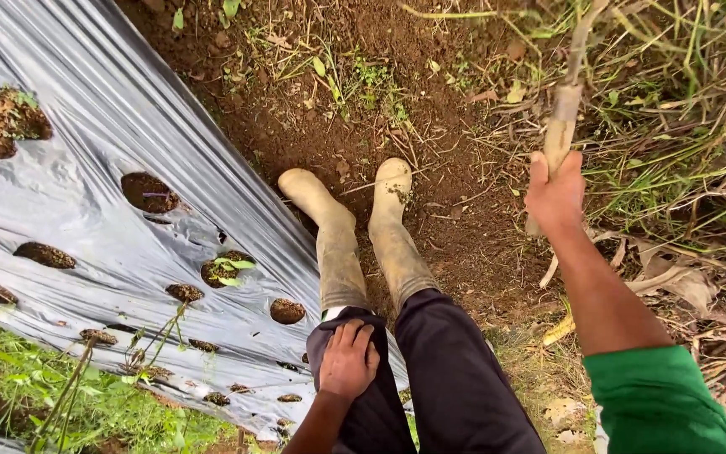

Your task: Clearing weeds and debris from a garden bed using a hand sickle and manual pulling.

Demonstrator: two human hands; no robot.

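Your right hand is clenched around a wooden handle, which rises toward 12 o'clock and goes out of view at the top (its working end is not seen). Your left hand lies flat and relaxed on your left knee, touching the dark trousers. The muddy rubber boots stand on brown soil; at 9 o'clock of them lies silver plastic mulch with planting holes.
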